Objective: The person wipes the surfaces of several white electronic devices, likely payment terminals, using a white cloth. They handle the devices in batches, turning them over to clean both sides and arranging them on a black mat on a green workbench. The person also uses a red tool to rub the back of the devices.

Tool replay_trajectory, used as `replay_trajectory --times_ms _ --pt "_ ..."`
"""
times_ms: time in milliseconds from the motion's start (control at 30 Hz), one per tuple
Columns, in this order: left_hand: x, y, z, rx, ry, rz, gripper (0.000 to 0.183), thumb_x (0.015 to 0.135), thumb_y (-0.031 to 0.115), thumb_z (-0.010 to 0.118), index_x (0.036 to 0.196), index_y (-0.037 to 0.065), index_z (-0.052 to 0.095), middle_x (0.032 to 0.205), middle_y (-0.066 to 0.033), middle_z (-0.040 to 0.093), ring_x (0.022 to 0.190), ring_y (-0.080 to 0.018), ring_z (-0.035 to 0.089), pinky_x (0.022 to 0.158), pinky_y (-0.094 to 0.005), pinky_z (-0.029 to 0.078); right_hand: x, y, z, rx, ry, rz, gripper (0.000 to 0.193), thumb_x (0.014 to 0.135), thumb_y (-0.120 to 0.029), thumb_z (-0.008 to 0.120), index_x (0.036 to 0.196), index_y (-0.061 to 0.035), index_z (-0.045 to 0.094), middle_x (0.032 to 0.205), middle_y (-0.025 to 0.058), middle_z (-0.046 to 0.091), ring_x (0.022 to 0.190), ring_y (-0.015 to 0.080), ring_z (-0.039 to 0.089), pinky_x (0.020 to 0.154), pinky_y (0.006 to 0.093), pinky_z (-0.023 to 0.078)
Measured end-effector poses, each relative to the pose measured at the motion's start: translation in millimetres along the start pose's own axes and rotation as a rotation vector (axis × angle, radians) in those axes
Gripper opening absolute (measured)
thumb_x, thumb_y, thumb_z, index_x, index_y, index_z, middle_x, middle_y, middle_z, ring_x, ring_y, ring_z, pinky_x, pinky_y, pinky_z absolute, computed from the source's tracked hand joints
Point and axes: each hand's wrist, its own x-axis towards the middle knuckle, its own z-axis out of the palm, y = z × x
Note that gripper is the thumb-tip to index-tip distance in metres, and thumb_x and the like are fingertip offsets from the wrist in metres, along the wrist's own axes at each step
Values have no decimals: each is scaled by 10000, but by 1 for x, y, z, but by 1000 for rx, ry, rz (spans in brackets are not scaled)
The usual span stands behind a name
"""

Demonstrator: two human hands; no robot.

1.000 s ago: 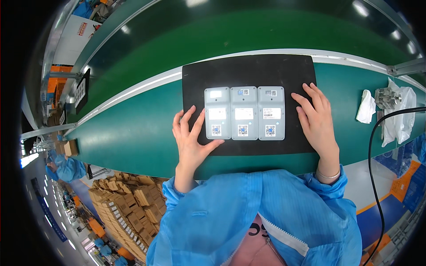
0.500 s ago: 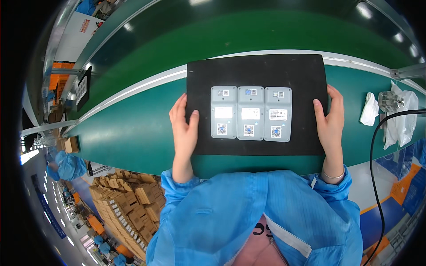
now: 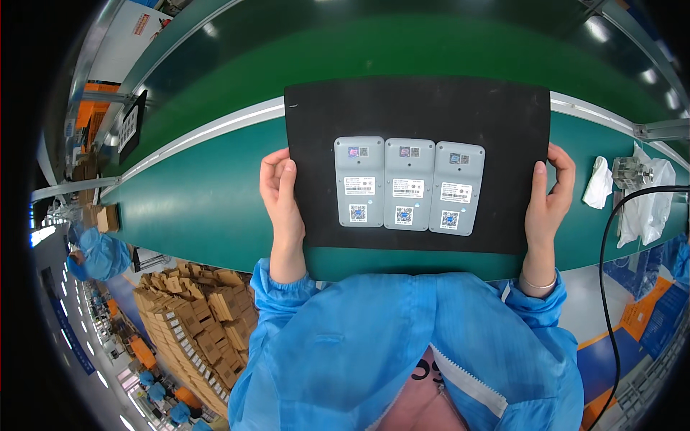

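Observation:
A flat black mat (image 3: pixel 417 108) is held between my two hands above the green bench. My left hand (image 3: pixel 279 183) grips its left edge, thumb on top and fingers curled around the side. On the opposite edge, my right hand (image 3: pixel 550 190) has the same hold. Three light-grey handheld devices lie side by side on the mat, labelled faces up: a left one (image 3: pixel 359 167), a middle one (image 3: pixel 408 169) and a right one (image 3: pixel 458 172). Each bears a white label and a square code sticker. The right device sits slightly tilted. Neither hand touches the devices.
The green bench top (image 3: pixel 194 187) has a pale rail along its far edge. At the right lie a white cloth (image 3: pixel 597 183), a clear-and-metal fixture (image 3: pixel 632 172) and a plastic bag (image 3: pixel 647 215). A black cable (image 3: pixel 605 287) hangs nearby. Stacked cardboard boxes (image 3: pixel 194 316) stand lower left.
The mat looks larger and closer, its far edge higher in view. Both hands have moved outward with its edges. The devices' right one now tilts a little more, and their labels show more clearly.

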Motion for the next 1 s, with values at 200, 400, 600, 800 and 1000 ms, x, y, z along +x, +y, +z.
replay_trajectory --times_ms 200,400,600,800,1000 --pt "-2 2 5 -12 1 12 232 1053 179 590 1237 36 586 1109 -37 678 1059 -100 621 962 -263 475 0 2 1 -15 -5 3 208 986 -31 606 1188 19 621 1271 157 633 1176 270 604 1037 368 452" --pt "-3 3 4 13 -3 39 277 1045 143 582 1301 43 549 1116 -62 707 1060 -99 620 991 -264 444 0 3 2 -26 -14 -1 204 993 -40 603 1188 20 615 1275 156 631 1183 274 601 1040 372 452" --pt "-4 3 6 63 -4 53 344 1033 86 565 1370 53 505 1110 -73 714 1045 -99 626 978 -255 434 0 -2 3 -106 -55 -2 218 986 -41 610 1195 21 602 1266 168 629 1195 309 601 1050 391 445" --pt "-3 2 9 101 -1 61 334 1033 71 568 1363 56 514 1069 -52 711 1005 -74 611 947 -238 428 3 -2 0 -71 -28 -30 235 961 -15 625 1193 21 602 1261 176 629 1200 317 601 1054 401 444" --pt "-1 -4 10 272 -8 84 311 1008 55 613 1314 54 558 1054 -31 663 916 -66 549 810 -228 411 4 -3 0 -58 -20 -40 246 955 -15 632 1197 20 599 1278 179 622 1204 323 597 1058 405 442"
